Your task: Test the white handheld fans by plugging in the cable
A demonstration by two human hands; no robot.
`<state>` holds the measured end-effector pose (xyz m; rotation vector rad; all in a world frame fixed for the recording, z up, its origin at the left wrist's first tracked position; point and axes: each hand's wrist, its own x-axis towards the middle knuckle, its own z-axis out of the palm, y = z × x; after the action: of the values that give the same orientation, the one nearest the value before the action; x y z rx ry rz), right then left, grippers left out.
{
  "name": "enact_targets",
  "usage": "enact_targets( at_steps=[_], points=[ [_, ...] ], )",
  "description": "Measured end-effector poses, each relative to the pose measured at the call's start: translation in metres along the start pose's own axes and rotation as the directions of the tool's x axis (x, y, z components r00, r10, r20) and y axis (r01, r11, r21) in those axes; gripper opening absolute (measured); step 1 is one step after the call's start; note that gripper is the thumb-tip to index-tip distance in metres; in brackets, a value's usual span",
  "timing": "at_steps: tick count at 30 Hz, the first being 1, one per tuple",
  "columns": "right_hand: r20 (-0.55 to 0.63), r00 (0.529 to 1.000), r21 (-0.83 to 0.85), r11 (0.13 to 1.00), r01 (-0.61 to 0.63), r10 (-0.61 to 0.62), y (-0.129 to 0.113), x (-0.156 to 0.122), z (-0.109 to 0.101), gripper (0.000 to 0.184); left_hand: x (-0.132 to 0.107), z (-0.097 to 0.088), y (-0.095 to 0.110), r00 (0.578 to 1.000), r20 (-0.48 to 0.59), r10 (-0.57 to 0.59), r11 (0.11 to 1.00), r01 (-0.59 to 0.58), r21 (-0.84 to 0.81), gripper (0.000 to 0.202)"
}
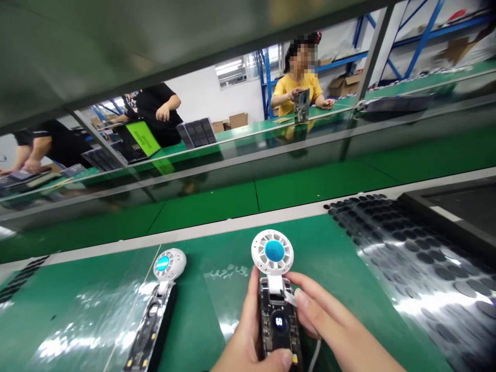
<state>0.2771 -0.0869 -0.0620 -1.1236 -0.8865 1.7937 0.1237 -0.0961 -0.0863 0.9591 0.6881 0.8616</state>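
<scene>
I hold a small hand-held fan (276, 289) upright over the green bench: a white round head with a blue hub, and a clear body with a lit display. My left hand (248, 336) wraps the body from the left, thumb across its lower end. My right hand (329, 323) grips the right side, thumb pressing near the white neck. A second fan of the same kind (157, 310) lies flat on the bench to the left, untouched.
A sheet of several dark round pads (406, 253) lies at the right, beside a dark tray (457, 206). Glossy film (89, 320) covers the bench at left. Beyond a conveyor (271, 191), a person in yellow (298, 85) and other people work at the opposite bench.
</scene>
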Motion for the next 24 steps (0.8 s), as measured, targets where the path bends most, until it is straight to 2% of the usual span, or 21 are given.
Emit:
enact_targets(
  at_steps=[5, 11, 18, 24],
  points=[
    [0.034, 0.999, 0.023, 1.0, -0.001, 0.0, 0.002, -0.001, -0.001, 0.045, 0.0, 0.0, 0.001, 1.0, 0.013, 0.007, 1.0, -0.007, 0.0, 0.105],
    [-0.009, 1.0, -0.017, 1.0, 0.001, -0.001, -0.001, -0.002, 0.0, 0.042, 0.001, -0.002, 0.002, 0.999, 0.041, -0.019, 0.997, 0.022, -0.078, 0.108],
    [-0.017, 1.0, 0.052, 0.999, 0.005, -0.004, 0.007, 0.006, 0.001, 0.042, 0.002, -0.004, 0.0, 1.0, 0.009, -0.023, 0.998, 0.024, -0.054, 0.107],
    [0.005, 1.0, 0.041, 0.999, -0.012, 0.012, 0.009, 0.007, 0.0, 0.044, 0.001, -0.005, 0.001, 1.0, 0.021, -0.017, 1.0, 0.017, -0.01, 0.104]
  ],
)
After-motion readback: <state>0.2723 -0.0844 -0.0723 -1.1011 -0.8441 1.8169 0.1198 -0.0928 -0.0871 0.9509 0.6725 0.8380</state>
